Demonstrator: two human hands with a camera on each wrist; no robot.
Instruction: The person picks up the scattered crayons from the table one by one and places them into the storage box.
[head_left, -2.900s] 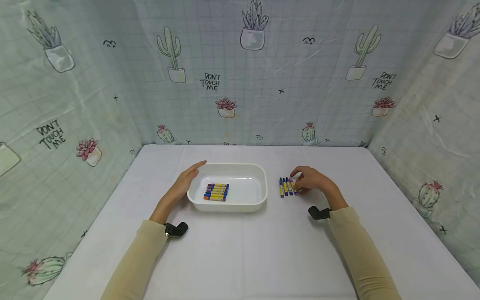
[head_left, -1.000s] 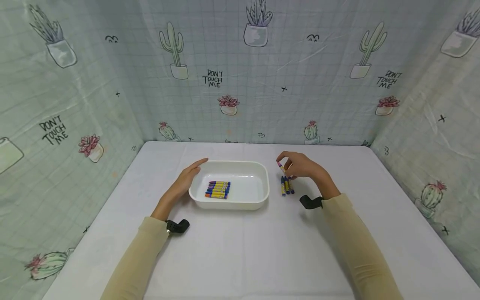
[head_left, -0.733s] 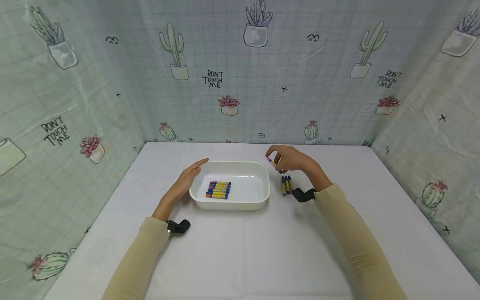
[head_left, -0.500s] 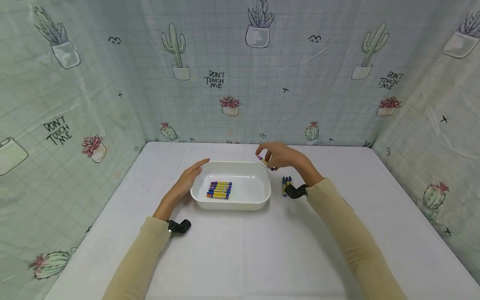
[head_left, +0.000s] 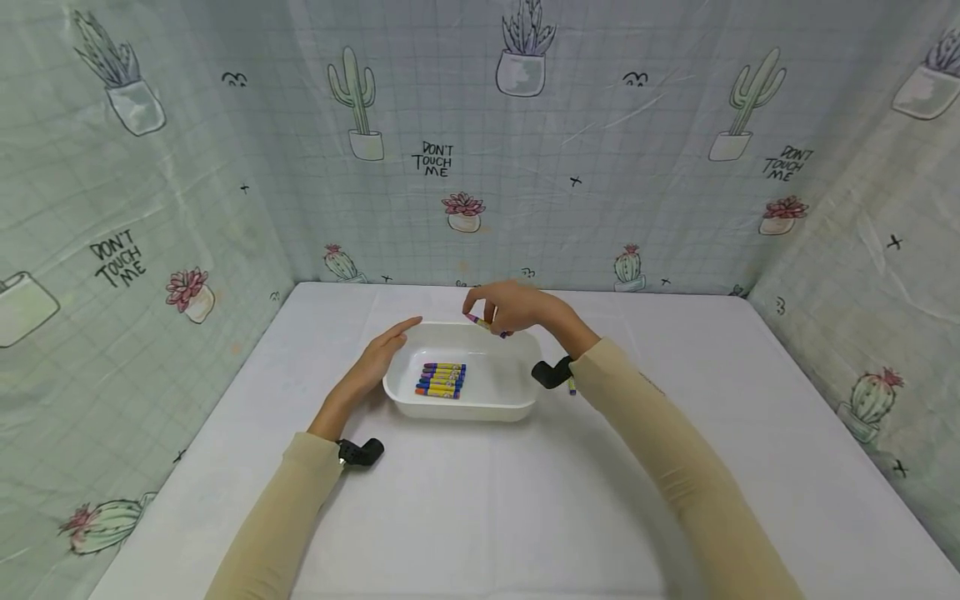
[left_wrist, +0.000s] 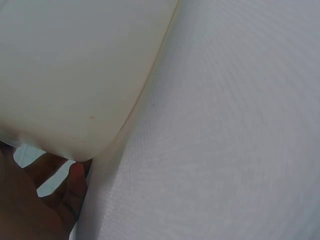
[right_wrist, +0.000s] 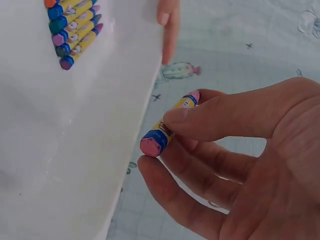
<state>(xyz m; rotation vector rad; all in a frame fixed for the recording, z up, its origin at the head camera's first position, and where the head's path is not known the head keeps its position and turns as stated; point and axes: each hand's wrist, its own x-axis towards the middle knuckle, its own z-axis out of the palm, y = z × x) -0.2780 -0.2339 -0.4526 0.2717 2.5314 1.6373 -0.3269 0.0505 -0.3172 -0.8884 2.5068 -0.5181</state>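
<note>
In the head view, a white tray stands mid-table. My left hand rests against its left end, fingers fairly straight along the rim; in the left wrist view, the left fingers touch the tray's outer wall. My right hand is above the tray's far rim, pinching a pink crayon between thumb and fingers. Several crayons in yellow-and-blue wrappers lie side by side in the tray's left part. To the right of the tray, one crayon end shows on the table; my right wrist and sleeve cover the area around it.
A white cloth covers the table. Behind and at both sides hangs a cactus-print curtain. A black camera sits on the right wrist and another black camera on the left.
My right hand has picked up the pink crayon from the group right of the tray and carried it left, over the tray's far rim. The left hand has stayed at the tray's left end.
</note>
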